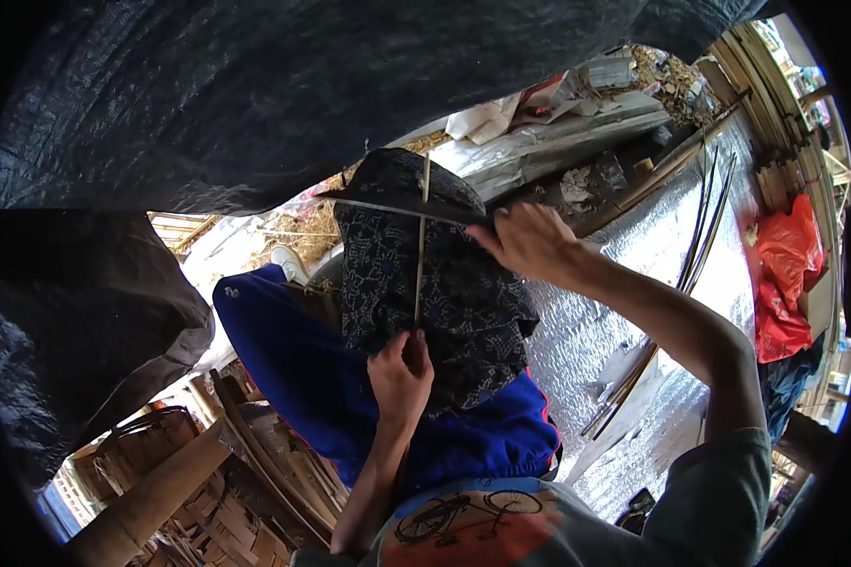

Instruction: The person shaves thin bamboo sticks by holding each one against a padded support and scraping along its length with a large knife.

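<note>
My right hand is closed around the handle end of a long dark knife. Its blade points left and lies across a thin bamboo strip, near the strip's far end. Between the thumb and fingers of my left hand, the near part of this strip is pinched; it runs away from me, nearly straight. Under both, a dark patterned cloth is draped over my lap, on top of blue trousers. The knife's handle is mostly hidden by my fingers.
Black plastic sheeting hangs low across the front and left. Several thin strips lie on a silvery sheet at right, near a red plastic bag. Bamboo pieces are piled lower left. Stacked slats stand far right.
</note>
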A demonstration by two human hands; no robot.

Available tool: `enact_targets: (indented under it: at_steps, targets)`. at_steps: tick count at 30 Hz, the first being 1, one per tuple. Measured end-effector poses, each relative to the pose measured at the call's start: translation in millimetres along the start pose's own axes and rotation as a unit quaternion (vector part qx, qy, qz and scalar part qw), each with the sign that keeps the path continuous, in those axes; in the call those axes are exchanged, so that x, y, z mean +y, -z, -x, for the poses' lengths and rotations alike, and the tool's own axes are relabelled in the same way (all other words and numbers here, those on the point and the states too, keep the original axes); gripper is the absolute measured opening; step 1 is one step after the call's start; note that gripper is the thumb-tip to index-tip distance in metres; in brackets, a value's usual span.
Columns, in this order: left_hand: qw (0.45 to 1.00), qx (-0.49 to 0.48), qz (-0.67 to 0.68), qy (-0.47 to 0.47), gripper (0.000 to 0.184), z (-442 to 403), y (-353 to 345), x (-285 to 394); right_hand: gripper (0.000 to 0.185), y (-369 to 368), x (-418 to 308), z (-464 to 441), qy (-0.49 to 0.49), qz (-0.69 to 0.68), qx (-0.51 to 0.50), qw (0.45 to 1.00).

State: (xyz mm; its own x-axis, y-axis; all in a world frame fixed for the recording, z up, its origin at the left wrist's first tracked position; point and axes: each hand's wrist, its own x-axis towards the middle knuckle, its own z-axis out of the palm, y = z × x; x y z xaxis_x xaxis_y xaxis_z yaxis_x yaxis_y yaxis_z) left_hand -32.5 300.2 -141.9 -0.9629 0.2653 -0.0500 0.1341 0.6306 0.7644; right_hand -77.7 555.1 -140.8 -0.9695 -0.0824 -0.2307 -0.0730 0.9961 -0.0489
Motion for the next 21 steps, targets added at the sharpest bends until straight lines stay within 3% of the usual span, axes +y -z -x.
enact_targets:
  at_steps: [2, 3, 4, 6, 8, 10, 11, 12, 14, 15, 16, 17, 18, 19, 20, 21]
  targets:
    - [1.0, 0.014, -0.005, 0.01, 0.024, 1, 3, 2, 0.068, 2, -10, 13, 0.109, 0.042, 0.13, 0.985]
    - [1.0, 0.017, -0.006, 0.012, 0.024, 1, 4, 3, 0.069, 12, -11, 13, 0.089, 0.065, 0.028, 0.993]
    - [1.0, 0.012, -0.004, 0.013, 0.024, 4, 6, 6, 0.069, 5, 0, 2, 0.09, 0.063, 0.026, 0.994]
    - [1.0, 0.003, -0.001, 0.008, 0.024, 11, 5, 5, 0.069, -12, 40, -34, -0.056, -0.034, 0.018, 0.998]
    - [0.998, 0.016, -0.054, -0.034, 0.021, 10, 4, -2, 0.067, 0, 44, -42, -0.093, -0.041, 0.028, 0.994]
    - [0.999, 0.01, -0.033, -0.019, 0.02, 7, 5, -2, 0.061, -1, 39, -9, -0.03, -0.117, 0.0, 0.993]
    - [1.0, 0.007, -0.013, -0.004, 0.019, 5, 4, -2, 0.055, -18, 40, 6, 0.087, 0.012, 0.186, 0.979]
    - [1.0, 0.01, -0.01, 0.0, 0.019, 3, 4, -2, 0.055, -19, 43, 11, 0.092, 0.014, 0.184, 0.978]
    - [0.999, -0.016, 0.035, 0.035, 0.019, 4, 8, -5, 0.048, -25, 47, 18, 0.065, -0.116, 0.018, 0.991]
    - [0.998, -0.02, 0.034, 0.041, 0.019, 5, 10, -6, 0.055, -28, 38, 15, 0.084, -0.065, 0.114, 0.988]
    - [0.993, -0.033, 0.093, 0.07, 0.02, 3, 12, -6, 0.055, -24, 35, 19, 0.084, -0.067, 0.11, 0.988]
    - [0.982, -0.045, 0.152, 0.099, 0.022, 0, 13, -5, 0.063, -14, 34, 25, -0.155, -0.35, -0.093, 0.919]
    - [0.982, -0.045, 0.154, 0.101, 0.022, -3, 15, -3, 0.071, 6, 25, 27, -0.365, -0.568, -0.278, 0.683]
    - [0.962, -0.075, 0.21, 0.156, 0.024, -6, 17, -2, 0.09, 7, 27, 35, -0.35, -0.593, -0.289, 0.665]
    - [0.935, -0.102, 0.265, 0.211, 0.026, -9, 18, -2, 0.09, 9, 29, 43, -0.349, -0.59, -0.293, 0.667]
    - [0.946, -0.101, 0.254, 0.176, 0.034, -12, 16, -5, 0.088, 13, 31, 49, -0.347, -0.634, -0.283, 0.631]
